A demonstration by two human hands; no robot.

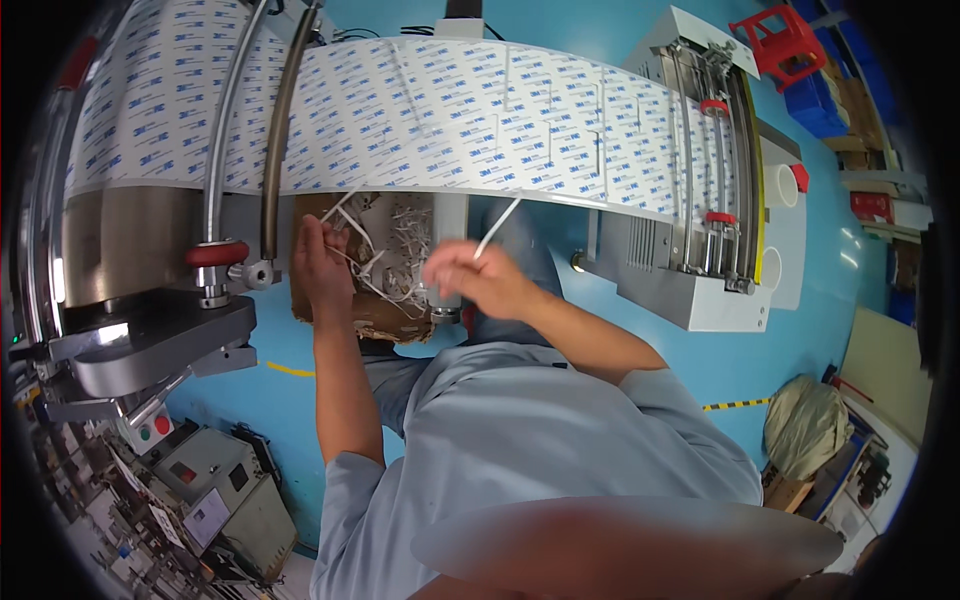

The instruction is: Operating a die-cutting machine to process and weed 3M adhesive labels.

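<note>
A wide white sheet with a repeated blue print [450, 120] stretches across a machine in front of me, with short slits in its middle and right part. My right hand [482, 281] is closed on a thin white strip [499, 228] that rises to the sheet's near edge. By the same edge, farther left, my left hand [324, 262] is closed with a second white strip [341, 204] at its fingertips. Under my hands stands an open cardboard box [385, 328] holding a tangle of thin white scraps [408, 240].
Metal rollers and a bar [275, 150] cross the sheet at the left, above a grey machine arm [165, 340]. More rollers [715, 170] sit on the right machine housing [675, 285]. A red stool [780, 45] is at the far right, and a control cabinet [215, 470] at lower left.
</note>
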